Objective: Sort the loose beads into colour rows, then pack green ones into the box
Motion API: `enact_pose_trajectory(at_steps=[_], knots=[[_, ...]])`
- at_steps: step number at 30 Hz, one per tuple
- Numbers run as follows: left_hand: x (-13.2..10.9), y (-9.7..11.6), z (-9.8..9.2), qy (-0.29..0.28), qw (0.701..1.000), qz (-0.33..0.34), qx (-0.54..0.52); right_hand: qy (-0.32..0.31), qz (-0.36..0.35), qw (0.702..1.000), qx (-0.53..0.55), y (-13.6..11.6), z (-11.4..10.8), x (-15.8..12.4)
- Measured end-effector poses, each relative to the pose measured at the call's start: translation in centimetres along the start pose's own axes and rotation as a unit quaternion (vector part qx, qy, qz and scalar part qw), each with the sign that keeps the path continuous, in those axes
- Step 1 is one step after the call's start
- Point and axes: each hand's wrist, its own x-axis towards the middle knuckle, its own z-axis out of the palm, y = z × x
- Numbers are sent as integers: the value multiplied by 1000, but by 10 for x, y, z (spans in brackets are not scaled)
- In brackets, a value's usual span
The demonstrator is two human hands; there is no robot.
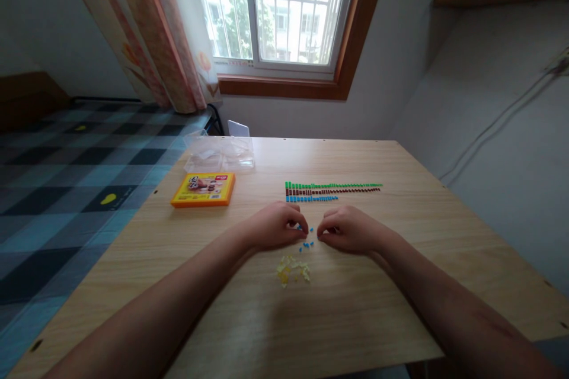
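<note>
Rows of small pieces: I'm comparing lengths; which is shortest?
The row of small blue pieces; the green row and brown row reach farther right.

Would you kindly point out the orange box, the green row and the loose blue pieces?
Orange box (203, 190), head view: middle of its printed top.
Green row (333, 185), head view: pieces near its middle.
Loose blue pieces (306, 244), head view: the lower cluster.

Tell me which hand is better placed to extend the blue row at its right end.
Probably the right hand: it sits nearer the right end of the blue row, with loose blue pieces close by. The left hand lies towards the other end. Whether either grip holds anything is unclear.
</note>
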Motion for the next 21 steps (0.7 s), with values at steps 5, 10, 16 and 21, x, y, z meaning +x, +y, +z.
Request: enact_pose_trajectory(at_steps=[5, 10, 16, 21], knots=[[1, 4, 12, 1, 999, 32, 14, 0, -24, 1000, 11, -1, 1, -1], [1, 1, 12, -2, 999, 28, 17, -6, -31, 999, 21, -2, -1, 0], [2, 2, 13, -10, 999, 21, 38, 11, -22, 999, 25, -4, 0, 0], [2, 1, 15, -3, 998, 32, 48, 37, -21, 999, 27, -4, 1, 1]])
